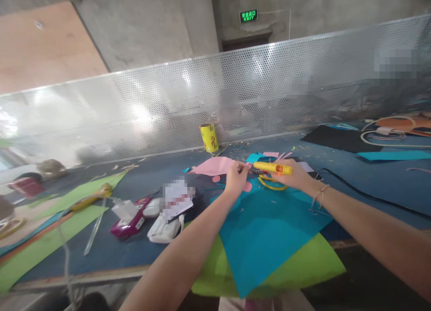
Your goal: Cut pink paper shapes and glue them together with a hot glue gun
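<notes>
On the counter [116,255] lie two pink discs [216,179] [248,186]; right hand [296,174] grips one yellow tool [272,168]; left hand [236,178], contents hidden, I cannot tell.

Left hand [236,177] and right hand [296,174] are working close together, just apart.
The left forearm [191,243] is slanting up from the bottom edge, its hand curling, thumb and fingers pinching together at the tips; the right forearm [370,230] is angling in from the lower right, its fingers bending in a grip (both arms are showing bare skin), and the two are converging toward the middle.
</notes>
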A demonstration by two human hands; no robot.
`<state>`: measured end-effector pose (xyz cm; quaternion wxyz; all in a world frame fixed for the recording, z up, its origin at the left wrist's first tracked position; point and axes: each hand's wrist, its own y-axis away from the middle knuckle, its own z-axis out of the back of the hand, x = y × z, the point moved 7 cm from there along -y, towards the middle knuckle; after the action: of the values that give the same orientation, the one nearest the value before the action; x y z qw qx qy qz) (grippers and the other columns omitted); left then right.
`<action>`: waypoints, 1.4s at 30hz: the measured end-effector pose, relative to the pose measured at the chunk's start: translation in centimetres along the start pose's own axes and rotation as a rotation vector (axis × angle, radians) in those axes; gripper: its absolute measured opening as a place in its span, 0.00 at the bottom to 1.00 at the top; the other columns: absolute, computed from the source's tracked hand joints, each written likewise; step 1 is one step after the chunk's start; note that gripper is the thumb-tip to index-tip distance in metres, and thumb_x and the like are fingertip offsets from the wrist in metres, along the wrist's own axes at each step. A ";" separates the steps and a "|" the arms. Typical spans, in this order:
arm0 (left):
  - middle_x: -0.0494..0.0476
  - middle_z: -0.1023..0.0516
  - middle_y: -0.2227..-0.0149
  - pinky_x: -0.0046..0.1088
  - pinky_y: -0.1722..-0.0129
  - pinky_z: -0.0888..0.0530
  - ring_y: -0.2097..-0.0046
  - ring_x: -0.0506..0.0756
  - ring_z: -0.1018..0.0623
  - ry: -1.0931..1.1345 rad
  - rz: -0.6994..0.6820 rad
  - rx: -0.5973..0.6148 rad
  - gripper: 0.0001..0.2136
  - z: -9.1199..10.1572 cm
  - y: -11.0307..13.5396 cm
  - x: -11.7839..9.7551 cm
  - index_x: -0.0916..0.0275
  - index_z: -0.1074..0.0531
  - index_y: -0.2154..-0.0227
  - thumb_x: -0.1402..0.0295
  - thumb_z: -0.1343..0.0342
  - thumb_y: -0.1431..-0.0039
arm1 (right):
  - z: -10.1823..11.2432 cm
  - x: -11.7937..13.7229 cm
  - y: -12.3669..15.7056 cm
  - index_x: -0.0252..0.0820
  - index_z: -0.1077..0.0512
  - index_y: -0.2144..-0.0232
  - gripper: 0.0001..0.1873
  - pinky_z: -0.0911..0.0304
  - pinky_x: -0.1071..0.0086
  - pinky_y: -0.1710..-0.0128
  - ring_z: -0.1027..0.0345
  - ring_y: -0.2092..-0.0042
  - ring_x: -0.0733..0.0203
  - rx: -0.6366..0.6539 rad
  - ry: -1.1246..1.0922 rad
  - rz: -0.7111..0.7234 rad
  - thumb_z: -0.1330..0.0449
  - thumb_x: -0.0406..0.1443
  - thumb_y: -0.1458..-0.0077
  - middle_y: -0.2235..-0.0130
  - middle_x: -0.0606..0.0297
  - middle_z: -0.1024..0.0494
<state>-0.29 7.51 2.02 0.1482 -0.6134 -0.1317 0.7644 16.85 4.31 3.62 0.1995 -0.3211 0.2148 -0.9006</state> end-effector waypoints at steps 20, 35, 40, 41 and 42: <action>0.55 0.25 0.76 0.29 0.66 0.31 0.70 0.52 0.25 -0.030 -0.021 -0.014 0.05 0.0 -0.3 0.4 0.63 0.35 0.75 0.67 0.49 0.47 | -0.3 0.1 0.1 0.39 0.36 0.83 0.09 0.49 0.74 0.81 0.41 0.80 0.68 -0.016 -0.037 0.005 0.43 0.36 0.57 0.83 0.70 0.34; 0.54 0.25 0.77 0.28 0.67 0.31 0.70 0.52 0.25 0.005 -0.001 -0.027 0.05 0.1 0.0 -0.1 0.62 0.36 0.76 0.70 0.49 0.48 | -0.1 0.2 0.0 0.40 0.36 0.83 0.10 0.48 0.72 0.79 0.39 0.78 0.66 0.000 -0.008 -0.021 0.42 0.38 0.57 0.82 0.69 0.33; 0.53 0.26 0.78 0.28 0.66 0.31 0.71 0.51 0.25 0.031 -0.002 -0.004 0.04 -0.1 0.0 0.0 0.62 0.36 0.76 0.71 0.49 0.48 | -0.1 -0.2 0.0 0.40 0.35 0.83 0.10 0.48 0.72 0.80 0.40 0.79 0.67 -0.010 -0.014 -0.044 0.41 0.38 0.58 0.82 0.69 0.33; 0.53 0.26 0.78 0.28 0.67 0.32 0.71 0.51 0.25 0.029 -0.002 -0.006 0.04 -0.1 0.0 0.0 0.62 0.36 0.76 0.71 0.49 0.48 | -0.1 -0.3 0.0 0.40 0.35 0.83 0.10 0.49 0.72 0.80 0.40 0.79 0.67 -0.018 -0.024 -0.062 0.41 0.38 0.58 0.82 0.69 0.33; 0.52 0.26 0.78 0.27 0.67 0.32 0.71 0.51 0.26 0.028 -0.003 -0.008 0.04 0.0 0.0 0.0 0.62 0.36 0.76 0.70 0.48 0.48 | -0.1 -0.5 0.0 0.40 0.35 0.83 0.10 0.49 0.72 0.80 0.41 0.79 0.67 -0.023 -0.032 -0.073 0.40 0.39 0.58 0.83 0.69 0.33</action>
<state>-0.24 7.52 2.03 0.1484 -0.6247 -0.1336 0.7549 17.13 4.58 3.31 0.1662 -0.3453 0.2100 -0.8994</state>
